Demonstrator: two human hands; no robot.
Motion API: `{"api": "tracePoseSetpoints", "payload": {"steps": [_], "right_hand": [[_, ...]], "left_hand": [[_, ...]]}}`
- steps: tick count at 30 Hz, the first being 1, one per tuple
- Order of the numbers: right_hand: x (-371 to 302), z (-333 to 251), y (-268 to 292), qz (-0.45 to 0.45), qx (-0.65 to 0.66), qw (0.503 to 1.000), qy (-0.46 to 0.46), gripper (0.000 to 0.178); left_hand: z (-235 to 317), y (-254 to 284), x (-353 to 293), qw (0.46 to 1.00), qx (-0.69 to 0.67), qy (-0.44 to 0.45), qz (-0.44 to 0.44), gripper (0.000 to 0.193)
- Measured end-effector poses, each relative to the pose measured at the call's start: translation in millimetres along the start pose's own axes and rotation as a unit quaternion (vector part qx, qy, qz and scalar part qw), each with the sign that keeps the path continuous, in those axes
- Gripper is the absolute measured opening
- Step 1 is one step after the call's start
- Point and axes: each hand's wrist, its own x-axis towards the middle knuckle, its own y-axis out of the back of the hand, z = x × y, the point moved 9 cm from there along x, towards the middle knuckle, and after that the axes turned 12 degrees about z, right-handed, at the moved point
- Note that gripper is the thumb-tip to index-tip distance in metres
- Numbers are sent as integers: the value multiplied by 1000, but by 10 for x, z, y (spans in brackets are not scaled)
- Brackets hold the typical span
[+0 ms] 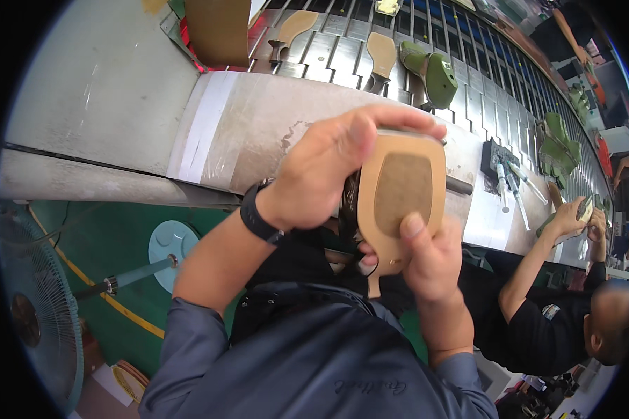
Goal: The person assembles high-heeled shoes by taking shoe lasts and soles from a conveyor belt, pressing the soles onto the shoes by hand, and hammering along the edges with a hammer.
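Observation:
A shoe with a tan sole [437, 164] is held up before me, sole toward me. The sole has a darker, rough brown patch at its front, and the narrow heel points down. My left hand [321, 164] cups the toe end, its fingers running along the far edge and its thumb raised. My right hand [430, 255] grips the shoe lower down, thumb pressed on the sole. The dark upper shows only at the left side; the rest is hidden. A dark rod [459, 185] sticks out behind the shoe's right side.
Tan soles [382, 54] and green shoe lasts [440, 80] lie on the slatted conveyor [342, 52] beyond the worktable [258, 105]. Right of me, syringes [514, 185] stand in a black holder, and a co-worker [552, 314] handles something. A fan [38, 314] and blue stool [171, 244] are left.

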Motion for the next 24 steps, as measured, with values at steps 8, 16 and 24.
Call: {"api": "tracePoseSetpoints", "payload": {"steps": [8, 16, 24], "right_hand": [[411, -72, 219, 13, 29, 999, 13, 42], [487, -63, 312, 36, 40, 998, 19, 41], [253, 2, 138, 6, -33, 999, 10, 49]], "left_hand": [[-193, 176, 310, 999, -30, 15, 13, 62], [-235, 156, 312, 1000, 5, 9, -22, 57], [5, 195, 10, 995, 69, -64, 17, 89]]}}
